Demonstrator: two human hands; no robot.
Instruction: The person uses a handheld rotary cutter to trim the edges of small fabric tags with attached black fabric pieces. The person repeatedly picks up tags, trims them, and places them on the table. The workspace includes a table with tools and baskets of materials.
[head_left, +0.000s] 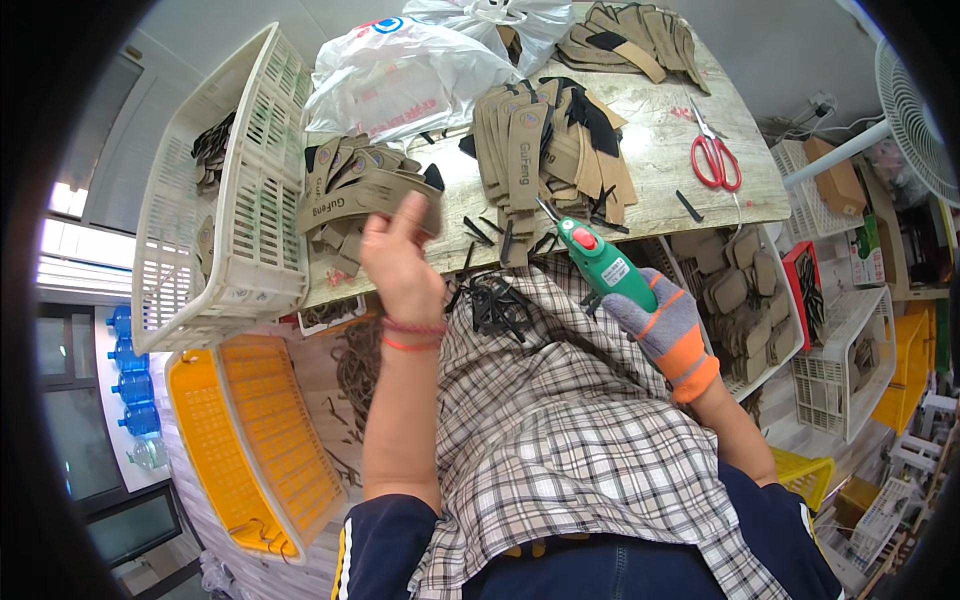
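My bare left hand (405, 259) is over the near end of a pile of tan fabric strap pieces (360, 184) at the table's left. Its fingers overlap the top strap; whether they grip it is unclear. My right hand (667, 330), in a grey and orange knit glove, grips a green handheld electric tool (607, 262) with a red button. The tool's narrow metal tip points at a larger fanned stack of tan straps (525, 142), some with black patches. Black offcut strips (480, 231) are scattered along the table edge, and a clump of black strips (499, 304) lies on my checked apron (570, 435).
Red-handled scissors (716, 161) lie on the wooden table (652, 150). Plastic bags (412, 75) and more straps (637, 41) occupy the back. A white crate (255, 187) stands left, above a yellow crate (262, 442). At right are a bin of tan pads (739, 292) and a fan (911, 112).
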